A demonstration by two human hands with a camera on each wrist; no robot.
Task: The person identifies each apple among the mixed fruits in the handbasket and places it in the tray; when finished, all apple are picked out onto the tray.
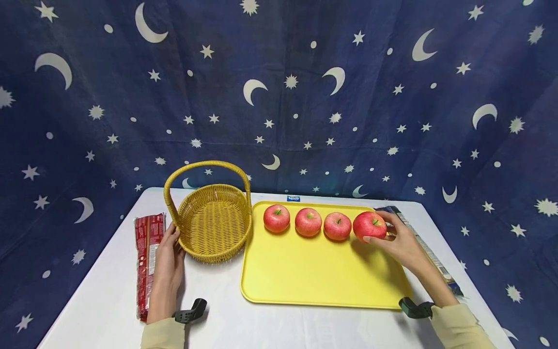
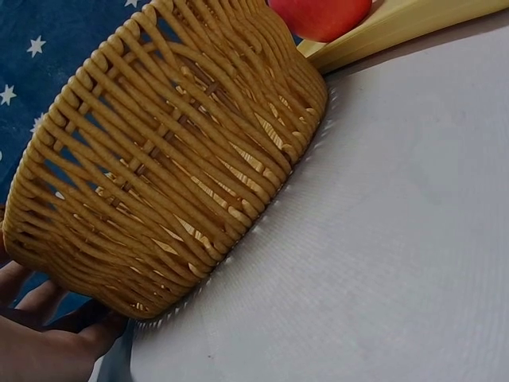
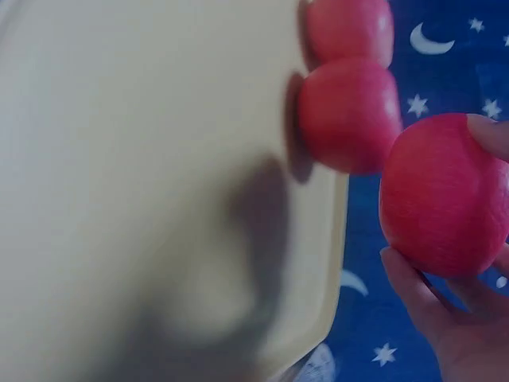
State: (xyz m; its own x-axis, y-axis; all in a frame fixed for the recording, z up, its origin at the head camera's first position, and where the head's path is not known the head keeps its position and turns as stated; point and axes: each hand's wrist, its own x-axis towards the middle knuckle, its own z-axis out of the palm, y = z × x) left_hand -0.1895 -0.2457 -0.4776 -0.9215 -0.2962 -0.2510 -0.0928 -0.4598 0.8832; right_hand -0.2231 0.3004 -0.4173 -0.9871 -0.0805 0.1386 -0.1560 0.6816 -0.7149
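Note:
My left hand (image 1: 169,257) grips the left side of a yellow wicker basket (image 1: 213,256) near the foot of its tall arched handle. In the left wrist view the woven wall of the basket (image 2: 175,167) fills much of the picture, with the hand (image 2: 48,334) at its lower left. My right hand (image 1: 403,242) holds a red apple (image 1: 368,226) between thumb and fingers over the right end of a yellow tray (image 1: 305,276). Clear of the tray surface, that apple (image 3: 445,195) has a shadow below it. Three more apples (image 1: 308,222) stand in a row along the tray's back.
A red plastic packet (image 1: 144,271) lies left of my left hand. Beyond the tray's right edge is a dark long packet (image 1: 436,257), partly hidden by my right arm. A small blue packet (image 1: 293,198) lies behind the tray. Starry blue cloth (image 1: 287,111) surrounds the white table.

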